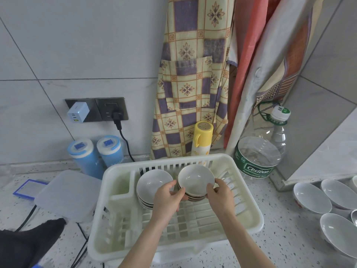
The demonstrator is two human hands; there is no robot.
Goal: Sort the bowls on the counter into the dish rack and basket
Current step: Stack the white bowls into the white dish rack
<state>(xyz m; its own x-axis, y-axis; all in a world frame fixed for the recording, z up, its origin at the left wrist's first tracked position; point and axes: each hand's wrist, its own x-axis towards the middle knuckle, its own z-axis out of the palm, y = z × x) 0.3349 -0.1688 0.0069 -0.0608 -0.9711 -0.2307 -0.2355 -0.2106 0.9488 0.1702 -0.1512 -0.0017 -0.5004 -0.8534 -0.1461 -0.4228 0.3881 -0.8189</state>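
Both hands make your grip: your left hand [167, 197] and right hand [220, 196] are curled around opposite sides of a small stack of bowls [196, 182], fingertips on the rims and sides, holding it over the far half of the white dish rack [249, 221]. The stack sits between your two palms, tilted a little toward you, just right of a second stack [152, 185] already leaning in the rack, and the two stacks look close to touching. Your risk, as I judge it, is at that near edge: if you let go unevenly, the top bowl may slide off the tilted pile, or the stack may knock its neighbour and tip it. A rim could also catch between the rack's slats and leave the pile unstable. More white bowls [313, 198] wait on the counter [289, 238] at the right, well apart from your hands.
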